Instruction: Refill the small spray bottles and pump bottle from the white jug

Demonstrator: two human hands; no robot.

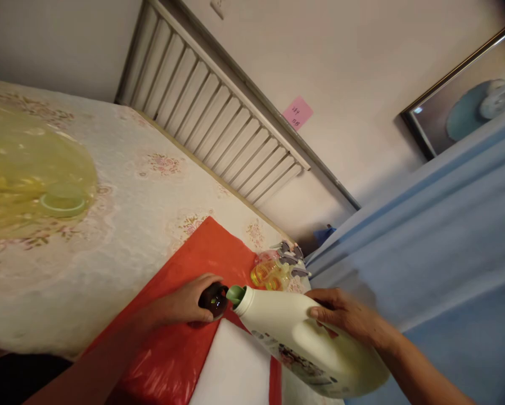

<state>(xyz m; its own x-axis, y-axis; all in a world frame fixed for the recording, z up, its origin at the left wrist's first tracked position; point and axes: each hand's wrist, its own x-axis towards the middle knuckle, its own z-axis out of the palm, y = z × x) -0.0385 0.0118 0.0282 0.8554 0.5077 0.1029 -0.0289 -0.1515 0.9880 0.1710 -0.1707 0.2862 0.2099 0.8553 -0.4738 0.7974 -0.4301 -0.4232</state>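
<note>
My right hand grips a large cream-coloured detergent jug, tilted to the left so that its green pouring spout points at a dark brown bottle. My left hand is wrapped round that brown bottle from the left. The spout tip sits right beside the bottle's mouth; whether they touch, or whether liquid flows, I cannot make out. Beneath both is a red plastic sheet with a white cloth or pad on it.
Several small clear bottles with yellow liquid and grey trigger tops stand behind the jug. A yellowish transparent bag lies at the left on the flowered tablecloth. Beyond are a radiator, a blue curtain and a framed picture.
</note>
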